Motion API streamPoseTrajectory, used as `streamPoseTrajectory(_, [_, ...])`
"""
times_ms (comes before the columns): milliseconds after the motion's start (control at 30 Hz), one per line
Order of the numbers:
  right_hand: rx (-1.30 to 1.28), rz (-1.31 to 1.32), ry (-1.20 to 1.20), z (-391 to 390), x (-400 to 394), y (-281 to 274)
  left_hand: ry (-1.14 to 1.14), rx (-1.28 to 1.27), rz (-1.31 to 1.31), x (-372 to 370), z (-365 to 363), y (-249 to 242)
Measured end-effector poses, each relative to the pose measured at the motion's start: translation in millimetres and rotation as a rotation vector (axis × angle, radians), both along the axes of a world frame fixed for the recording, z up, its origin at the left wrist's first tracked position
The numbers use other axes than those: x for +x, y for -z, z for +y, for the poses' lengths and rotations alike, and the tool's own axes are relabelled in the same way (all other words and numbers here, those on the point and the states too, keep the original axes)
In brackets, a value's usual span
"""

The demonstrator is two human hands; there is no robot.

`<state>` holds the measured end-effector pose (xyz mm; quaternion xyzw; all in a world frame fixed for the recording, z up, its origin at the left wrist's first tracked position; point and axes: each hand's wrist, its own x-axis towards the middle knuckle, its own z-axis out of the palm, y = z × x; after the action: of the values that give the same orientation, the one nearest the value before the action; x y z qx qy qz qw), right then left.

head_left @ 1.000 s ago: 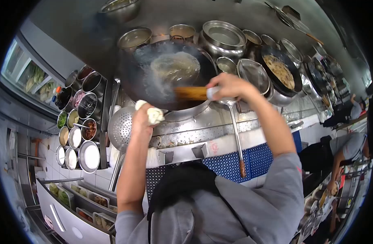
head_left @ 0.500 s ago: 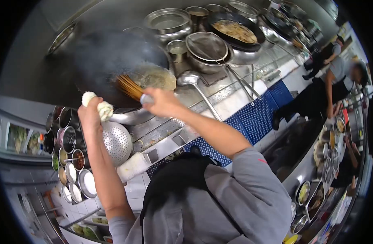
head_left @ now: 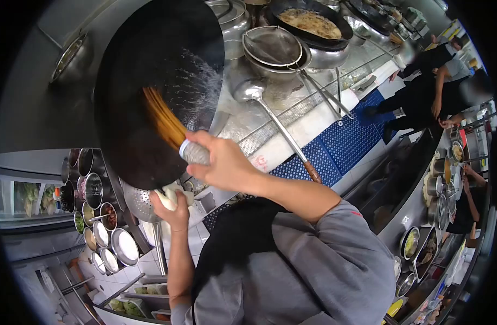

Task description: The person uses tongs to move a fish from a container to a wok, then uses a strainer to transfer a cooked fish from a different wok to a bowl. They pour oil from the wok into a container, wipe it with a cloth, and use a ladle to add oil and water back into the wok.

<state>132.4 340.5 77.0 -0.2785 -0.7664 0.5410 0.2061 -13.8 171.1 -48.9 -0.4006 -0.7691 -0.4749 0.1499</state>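
A large black wok point(head_left: 132, 59) is tipped up steeply, its dark inside facing me. My left hand point(head_left: 174, 214) is closed on a folded white cloth point(head_left: 172, 196) at the wok's near edge; the grip on the rim itself is hidden. In my right hand point(head_left: 229, 167) is a bamboo wok brush point(head_left: 166, 116), held by its pale wrapped handle with the bristles over the inside of the wok. Splashing water point(head_left: 201, 78) streaks across the wok's right side. A perforated ladle point(head_left: 137, 203) lies partly behind the wok and my left hand.
A long-handled ladle point(head_left: 281, 127) lies on the steel stove top. Beyond it are a mesh strainer point(head_left: 273, 46) over a bowl and another wok point(head_left: 311, 24) holding brownish liquid. Seasoning containers point(head_left: 125, 246) stand at left. Co-workers point(head_left: 422, 81) stand at right.
The wok has been tipped up from its burner, and the liquid in it is now a splash. My left hand has moved down and right with the cloth, the brush slightly down. The steam has thinned.
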Motion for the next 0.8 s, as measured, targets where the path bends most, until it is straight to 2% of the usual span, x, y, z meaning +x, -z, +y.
streamPoseTrajectory(33, [-0.007, -0.003, -0.035, -6.6, -0.7, 8.3, -0.057, -0.076, -0.055, -3.7, -15.4, 28.8])
streamPoseTrajectory(100, [-0.007, -0.002, -0.088, -12.1, -4.0, 22.2, -0.068, 0.143, -0.22, 5.1, -13.8, 51.8])
streamPoseTrajectory(233, [0.081, 0.086, -0.119, -3.1, 6.0, 26.1, -0.157, 0.364, -0.759, 15.7, -4.1, 31.7])
streamPoseTrajectory(333, [0.34, 0.275, 0.069, 1.6, 38.7, 17.3, -0.14, 0.388, -0.959, -19.9, 6.9, -4.8])
streamPoseTrajectory(400, [0.41, 0.203, 0.108, 7.8, 68.2, 24.1, -0.136, 0.451, -1.113, -44.8, 21.6, -27.8])
streamPoseTrajectory(467, [0.312, -0.036, 0.154, 6.5, 107.4, 107.7, -0.002, 0.506, -1.313, -78.0, 37.3, -32.1])
streamPoseTrajectory(500, [0.309, -0.255, 0.126, 7.4, 123.0, 150.6, -0.022, 0.5, -1.354, -70.1, 48.3, -44.9])
streamPoseTrajectory(533, [0.105, -0.498, 0.043, 10.6, 137.8, 174.6, -0.022, 0.519, -1.393, -71.2, 56.5, -38.8])
streamPoseTrajectory(567, [0.145, -0.377, 0.167, 4.5, 137.0, 153.1, -0.015, 0.537, -1.427, -74.2, 68.0, -32.4])
streamPoseTrajectory(600, [0.127, -0.39, 0.198, 11.6, 133.1, 128.2, 0.028, 0.547, -1.433, -72.6, 78.4, -26.7])
streamPoseTrajectory(633, [0.1, -0.404, 0.225, 14.9, 121.1, 97.9, -0.02, 0.515, -1.433, -66.3, 91.4, -28.0])
streamPoseTrajectory(667, [0.239, -0.159, 0.252, 23.2, 110.2, 93.3, -0.03, 0.512, -1.418, -63.9, 96.7, -24.2])
streamPoseTrajectory(733, [0.356, -0.133, 0.125, 40.6, 80.6, 31.9, 0.003, 0.555, -1.421, -68.0, 116.3, -0.5])
streamPoseTrajectory(800, [0.586, -0.042, -0.044, 67.2, 37.9, 10.4, 0.004, 0.571, -1.472, -69.3, 129.4, 16.2])
